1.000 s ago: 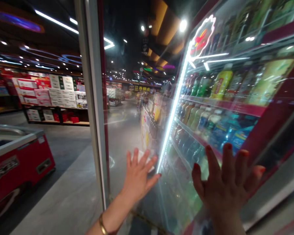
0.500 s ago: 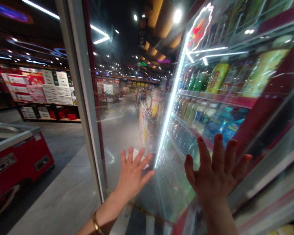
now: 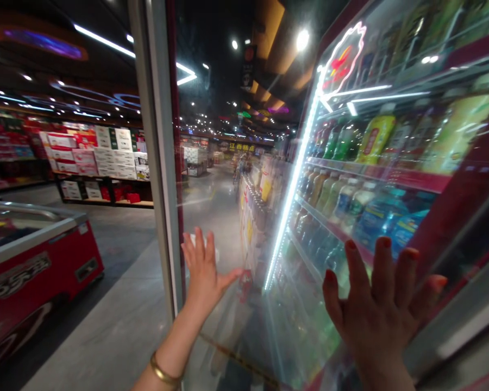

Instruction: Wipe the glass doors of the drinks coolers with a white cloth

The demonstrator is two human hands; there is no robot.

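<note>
A glass door (image 3: 218, 212) with a grey metal frame (image 3: 151, 108) fills the middle of the head view, swung at an angle. My left hand (image 3: 204, 274), with a gold bangle (image 3: 163, 372) on its wrist, is spread before the glass near that frame. Whether its palm touches the pane, I cannot tell. On the right, my right hand (image 3: 381, 304) is raised with fingers apart and holds nothing. Beyond its fingertips, bottles (image 3: 381, 209) on shelves show in the glass, some blue, some yellow, partly as reflections. A bright white light strip (image 3: 295, 187) runs between the hands.
A red chest freezer (image 3: 69, 271) stands at the left on the grey floor (image 3: 126, 304). Farther back, stacked cartons (image 3: 110, 157) rest on a low display. Shop aisles and ceiling lights show through or in the glass.
The view has shifted, so the door frame and shop appear farther right. My left hand has moved slightly left, closer to the frame, with its thumb spread wider. Both hands remain open.
</note>
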